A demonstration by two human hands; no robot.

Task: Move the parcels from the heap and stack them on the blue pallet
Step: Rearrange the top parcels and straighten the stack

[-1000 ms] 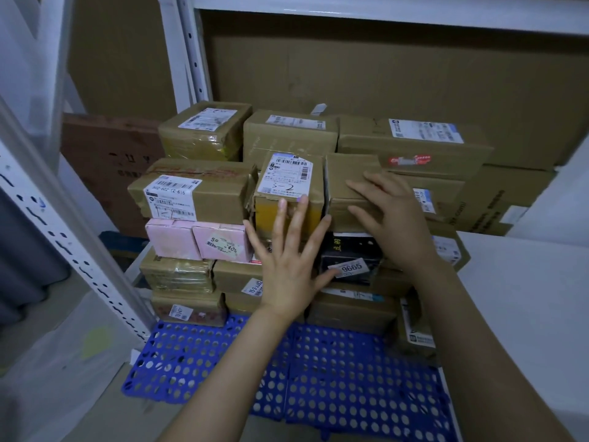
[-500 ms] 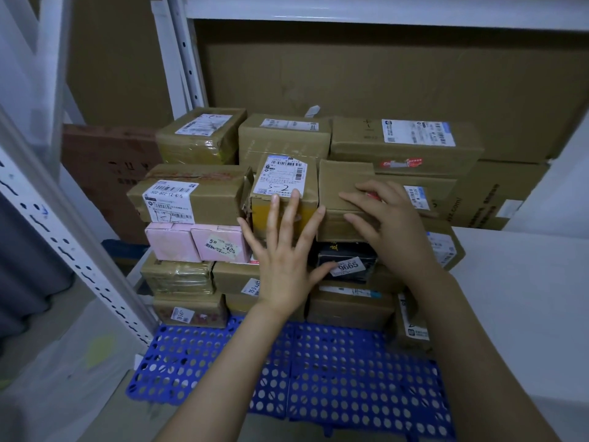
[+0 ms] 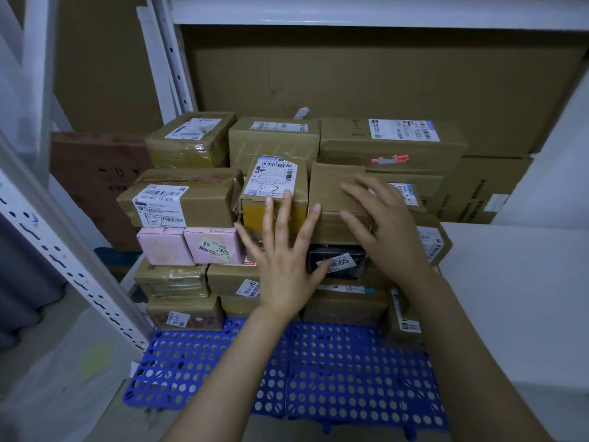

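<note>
Nearest the camera, blue pallet (image 3: pixel 350 378): lay flat on the floor, its perforated front part bare, with both forearms reaching across above it.
Parcels (image 3: pixel 185 314): were stacked in several layers on the pallet's far part, mostly taped brown cartons with white labels.
Left hand (image 3: pixel 283 269): was spread wide, fingers straight and apart, laid against the front of the stack and grasping nothing; its thumb lay across the black parcel (image 3: pixel 334 252).
Black parcel: sat in a middle layer with a white tag ending 665, just right of the left palm.
Pink parcels (image 3: pixel 165 247): two stood side by side at the left of that same layer, touching each other.
Yellow-fronted parcel (image 3: pixel 274 183): sat one layer higher, its label hand-marked 3-2; the left fingertips (image 3: pixel 287 202) touched its front face.
Right hand (image 3: pixel 389 231): rested on the plain brown parcel (image 3: pixel 331 183), fingers nearly straight across the top and thumb on the front face, pressing rather than clutching.
Plain brown parcel: stood just right of the yellow-fronted one, their sides touching.
Long labelled parcel (image 3: pixel 191 199): lay to the left, torn at its right end.
Back row (image 3: pixel 274 138): three cartons formed the highest layer.
Cardboard sheet (image 3: pixel 382 74): stood upright behind the stack.
White shelf frame (image 3: pixel 63 260): slanted up at the left, with a beam crossing overhead.
</note>
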